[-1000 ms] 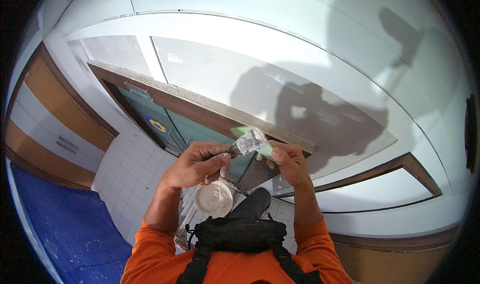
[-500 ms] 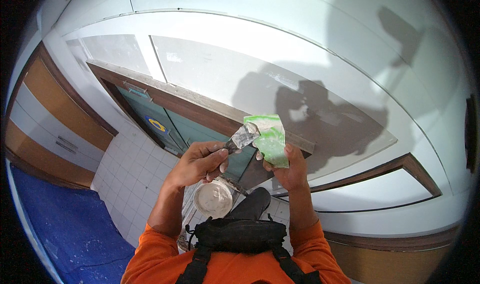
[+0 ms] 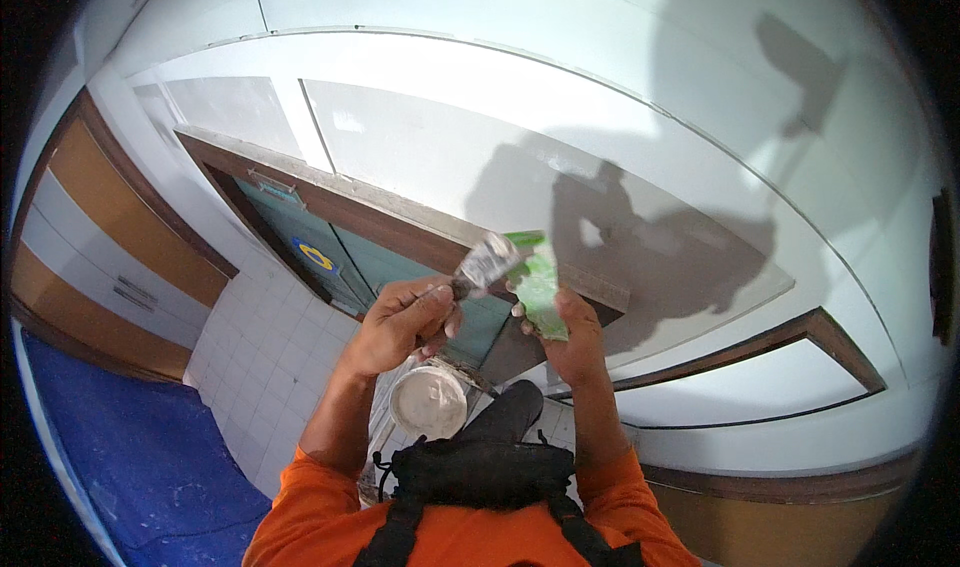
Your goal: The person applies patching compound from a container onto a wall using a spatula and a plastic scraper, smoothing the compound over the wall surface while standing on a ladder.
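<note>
My left hand is closed around the dark handle of a putty knife, whose blade is smeared with whitish putty and slightly blurred. Between the fingers and thumb of my right hand is a green flat plastic piece, also streaked with putty. The blade lies at the left edge of the green piece; whether they touch I cannot tell. Below my hands stands a round bucket with whitish putty in it.
Ahead is a white wall with a grey patched panel above a brown door frame and green door. A blue-covered surface lies at the lower left, beside a brown-and-white cabinet. Several dark shadows fall on the wall.
The green piece has turned, so its face looks narrower, and its top has shifted left. The putty knife's blade has moved slightly up and to the left across its edge.
</note>
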`<state>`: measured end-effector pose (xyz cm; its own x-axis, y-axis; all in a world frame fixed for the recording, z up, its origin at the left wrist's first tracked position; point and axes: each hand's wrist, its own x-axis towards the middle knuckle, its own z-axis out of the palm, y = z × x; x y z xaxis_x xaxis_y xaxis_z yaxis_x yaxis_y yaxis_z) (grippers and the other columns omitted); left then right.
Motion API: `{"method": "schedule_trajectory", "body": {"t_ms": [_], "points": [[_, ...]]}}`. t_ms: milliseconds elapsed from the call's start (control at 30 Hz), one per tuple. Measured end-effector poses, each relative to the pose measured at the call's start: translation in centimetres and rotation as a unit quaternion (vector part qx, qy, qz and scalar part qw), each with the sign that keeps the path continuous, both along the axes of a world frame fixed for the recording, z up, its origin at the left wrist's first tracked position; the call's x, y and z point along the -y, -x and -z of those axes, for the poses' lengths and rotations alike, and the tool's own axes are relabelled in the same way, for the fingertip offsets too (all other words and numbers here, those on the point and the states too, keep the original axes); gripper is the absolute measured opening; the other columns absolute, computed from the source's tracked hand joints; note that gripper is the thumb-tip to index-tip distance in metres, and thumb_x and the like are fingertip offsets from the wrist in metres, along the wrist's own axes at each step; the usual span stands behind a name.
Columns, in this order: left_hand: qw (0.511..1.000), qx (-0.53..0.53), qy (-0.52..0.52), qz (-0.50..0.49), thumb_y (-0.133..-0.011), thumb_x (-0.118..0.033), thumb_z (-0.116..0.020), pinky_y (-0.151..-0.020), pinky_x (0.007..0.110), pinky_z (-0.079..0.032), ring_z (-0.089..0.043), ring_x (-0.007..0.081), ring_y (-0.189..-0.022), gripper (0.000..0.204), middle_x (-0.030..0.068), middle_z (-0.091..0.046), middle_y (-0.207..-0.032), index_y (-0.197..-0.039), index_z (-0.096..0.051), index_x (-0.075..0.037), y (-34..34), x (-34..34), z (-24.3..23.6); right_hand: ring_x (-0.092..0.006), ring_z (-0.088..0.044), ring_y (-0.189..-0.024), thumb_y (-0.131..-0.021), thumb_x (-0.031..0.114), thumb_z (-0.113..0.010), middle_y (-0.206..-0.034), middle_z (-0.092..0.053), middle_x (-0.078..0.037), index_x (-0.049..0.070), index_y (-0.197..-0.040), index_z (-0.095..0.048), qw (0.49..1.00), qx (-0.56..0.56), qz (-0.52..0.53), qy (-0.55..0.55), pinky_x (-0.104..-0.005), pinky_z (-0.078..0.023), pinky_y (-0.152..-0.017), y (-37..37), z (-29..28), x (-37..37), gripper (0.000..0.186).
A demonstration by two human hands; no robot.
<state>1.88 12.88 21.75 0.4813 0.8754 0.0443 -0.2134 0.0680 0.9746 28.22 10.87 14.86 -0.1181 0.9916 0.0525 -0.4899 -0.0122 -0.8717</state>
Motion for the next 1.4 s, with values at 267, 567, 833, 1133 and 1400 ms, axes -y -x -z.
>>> {"method": "schedule_trajectory", "body": {"t_ms": [267,567,833,1133,1400], "points": [[0.972,-0.037,-0.200,-0.115,-0.111,-0.021,-0.058,-0.070,0.026,-0.046,-0.053,0.0097,-0.085,0.029,0.0018,-0.056,-0.097,-0.130,-0.066,0.000,-0.4,-1.7,4.7,-0.0289,-0.072,-0.089,-0.109,0.045,-0.049,-0.115,-0.070,-0.019,-0.003,-0.137,-0.056,0.989,-0.113,-0.072,0.063,-0.0382,-0.056,-0.065,0.1,-1.7,0.8,0.057],[0.957,-0.056,-0.276,-0.077,-0.107,-0.016,-0.063,-0.075,0.028,-0.049,-0.054,0.0123,-0.088,0.038,0.0039,-0.059,-0.099,-0.143,-0.063,-0.001,-0.2,-1.9,4.6,-0.0300,-0.072,-0.070,-0.108,0.042,-0.052,-0.098,-0.071,-0.022,-0.008,-0.129,-0.057,0.988,-0.070,-0.086,0.104,-0.0357,-0.054,-0.049,-0.2,-2.6,1.3,0.054],[0.929,-0.112,-0.346,-0.073,-0.104,-0.010,-0.066,-0.075,0.030,-0.049,-0.055,0.0146,-0.087,0.038,0.0060,-0.060,-0.097,-0.141,-0.066,-0.001,0.7,-2.7,5.2,-0.0285,-0.074,-0.072,-0.105,0.039,-0.059,-0.093,-0.073,-0.019,-0.005,-0.120,-0.064,0.981,-0.068,-0.153,0.102,-0.0390,-0.059,-0.056,-1.5,-3.3,1.2,0.047],[0.930,-0.096,-0.345,-0.085,-0.102,-0.008,-0.068,-0.076,0.031,-0.049,-0.056,0.0151,-0.088,0.039,0.0069,-0.061,-0.098,-0.140,-0.067,-0.002,0.6,-2.3,5.0,-0.0324,-0.074,-0.065,-0.104,0.044,-0.056,-0.091,-0.071,-0.026,-0.012,-0.126,-0.057,0.979,-0.085,-0.157,0.101,-0.0372,-0.056,-0.044,-1.5,-2.1,1.0,0.060],[0.946,-0.131,-0.269,-0.126,-0.104,-0.007,-0.063,-0.086,0.033,-0.046,-0.057,0.0180,-0.093,0.030,0.0076,-0.066,-0.101,-0.132,-0.068,0.001,0.3,-1.5,6.6,-0.0373,-0.072,-0.098,-0.107,0.041,-0.052,-0.125,-0.064,-0.034,-0.009,-0.149,-0.043,0.967,-0.177,-0.177,-0.045,-0.0486,-0.061,-0.071,-2.4,-4.7,-0.6,0.066]]}}
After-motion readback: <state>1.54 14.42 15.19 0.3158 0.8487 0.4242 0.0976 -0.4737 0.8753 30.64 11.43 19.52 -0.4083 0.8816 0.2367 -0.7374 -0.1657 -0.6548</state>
